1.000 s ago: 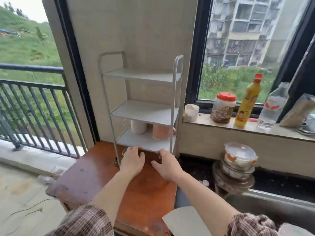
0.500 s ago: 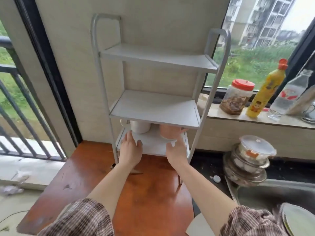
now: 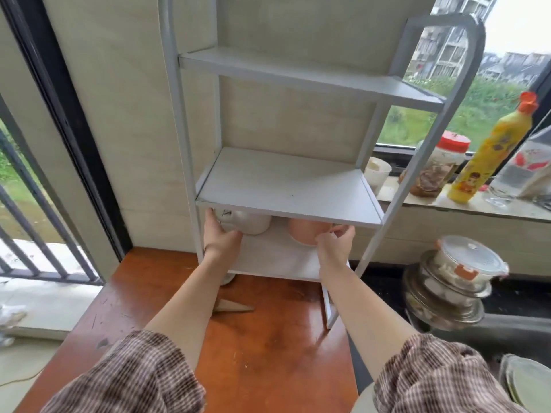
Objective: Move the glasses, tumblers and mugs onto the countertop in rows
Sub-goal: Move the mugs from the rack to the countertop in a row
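**Inspector:** State the hands.

**Me:** My left hand (image 3: pixel 222 238) is under the middle shelf of the white rack (image 3: pixel 286 186), fingers spread around the white mug (image 3: pixel 249 222). I cannot tell whether it grips yet. My right hand (image 3: pixel 334 244) is at the pink mug (image 3: pixel 307 232), thumb and fingers pinching near its right side, probably at a handle. The contact itself is hidden, so I cannot say it is closed.

**Inspector:** Where do the items sit?

**Me:** Both on the rack's bottom shelf, white mug at the left end, pink mug just right of it, close together but apart. The shelves above them show nothing.

**Inspector:** Why that approach?

**Me:** The middle shelf hangs low over the mugs, so I judge the hands must come in from the front and draw them out level, not lift.

**Inspector:** Orientation?

**Me:** Their tops are hidden by the shelf. Long axes appear vertical; upright or inverted, I cannot confirm.

**Inspector:** Destination?

**Me:** The reddish-brown countertop (image 3: pixel 268 353) in front of the rack.
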`<action>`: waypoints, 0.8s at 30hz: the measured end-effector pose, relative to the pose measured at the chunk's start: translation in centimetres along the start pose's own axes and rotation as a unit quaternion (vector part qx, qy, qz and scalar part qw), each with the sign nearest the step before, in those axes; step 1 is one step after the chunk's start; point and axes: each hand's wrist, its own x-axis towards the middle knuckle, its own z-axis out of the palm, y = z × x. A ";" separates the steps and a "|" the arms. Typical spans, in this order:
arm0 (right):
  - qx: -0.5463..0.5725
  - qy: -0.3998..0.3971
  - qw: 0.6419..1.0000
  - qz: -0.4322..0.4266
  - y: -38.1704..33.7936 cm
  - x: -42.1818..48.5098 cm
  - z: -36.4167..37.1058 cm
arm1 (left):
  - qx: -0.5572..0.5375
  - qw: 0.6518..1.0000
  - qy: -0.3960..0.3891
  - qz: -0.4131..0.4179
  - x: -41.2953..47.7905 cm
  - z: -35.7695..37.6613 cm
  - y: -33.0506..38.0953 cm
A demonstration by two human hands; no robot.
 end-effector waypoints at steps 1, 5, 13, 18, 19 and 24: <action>0.009 0.008 1.000 0.002 0.0 0.0 0.0 | -0.008 1.000 0.003 0.001 0.1 0.0 -0.1; 0.007 0.026 1.000 -0.004 0.0 -0.7 -0.4 | 0.033 0.999 0.023 0.012 -1.1 0.6 -0.6; -0.082 -0.018 0.996 -0.003 0.5 -3.9 -1.3 | 0.075 0.997 0.027 0.008 -4.1 0.9 0.8; -0.088 -0.082 0.992 0.049 -0.1 -5.3 -2.3 | 0.055 0.998 -0.020 -0.015 -5.8 0.4 2.1; -0.092 -0.096 0.989 0.060 -0.2 -5.5 -2.5 | 0.051 0.998 -0.029 -0.021 -6.3 0.3 2.2; -0.105 -0.113 0.982 0.108 0.0 -6.5 -3.4 | 0.047 0.996 -0.055 -0.045 -8.4 0.1 1.9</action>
